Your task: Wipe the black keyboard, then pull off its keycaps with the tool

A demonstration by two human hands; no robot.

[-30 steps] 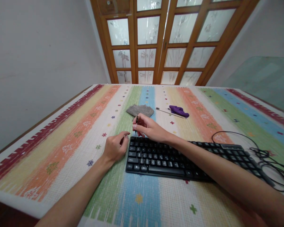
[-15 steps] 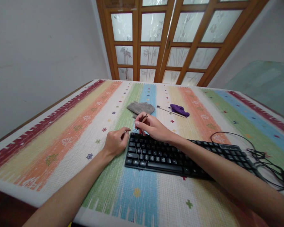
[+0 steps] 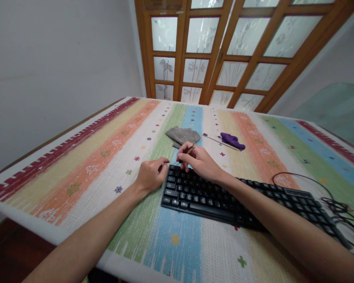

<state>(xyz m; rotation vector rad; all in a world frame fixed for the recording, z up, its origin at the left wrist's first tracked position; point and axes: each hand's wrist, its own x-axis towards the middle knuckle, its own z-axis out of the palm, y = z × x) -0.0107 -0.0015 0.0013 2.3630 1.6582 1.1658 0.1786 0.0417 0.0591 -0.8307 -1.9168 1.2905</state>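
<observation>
Head view: at frame centre, the right hand (image 3: 199, 161) pinches a slim tool (image 3: 191, 148) by the upper-left corner of the black keyboard (image 3: 200, 196), which stretches toward lower right. The left hand (image 3: 152, 173), left of centre, is curled; whether around anything, I cannot tell.

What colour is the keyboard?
The keyboard is black, with pale key markings; see the head view.
</observation>
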